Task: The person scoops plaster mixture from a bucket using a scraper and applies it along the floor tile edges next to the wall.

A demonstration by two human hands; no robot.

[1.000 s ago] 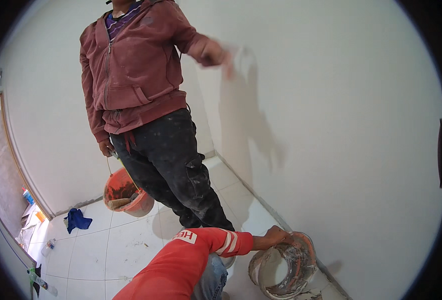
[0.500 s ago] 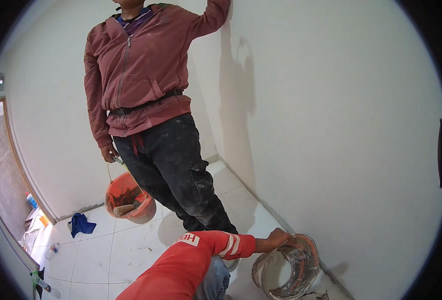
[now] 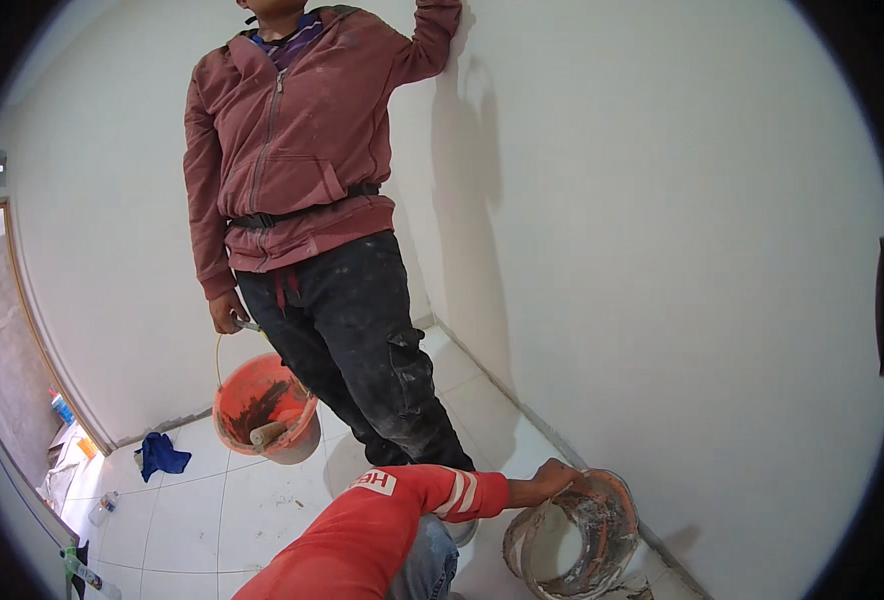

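Observation:
My left arm, in a red sleeve with pale stripes, reaches across to the right. My left hand [image 3: 556,477] is closed on the upper rim of a round bucket [image 3: 620,520] caked with grey, dried material. The bucket stands on the floor close to the wall, with a pale patch showing inside. Most of my fingertips are hidden by the rim. My right hand is out of view. Part of a leg in blue jeans [image 3: 428,562] shows beneath my arm.
A person in a maroon jacket [image 3: 297,150] stands ahead, one arm raised against the wall [image 3: 662,250]. Their lowered hand holds an orange bucket [image 3: 307,440] with a wooden-looking piece inside. A blue cloth [image 3: 165,456] and plastic bottle [image 3: 105,506] lie on the tiles near the doorway.
The other person's upper body has shifted slightly right. Their orange bucket has turned a little and hangs slightly lower. My left hand keeps its hold on the caked bucket's rim.

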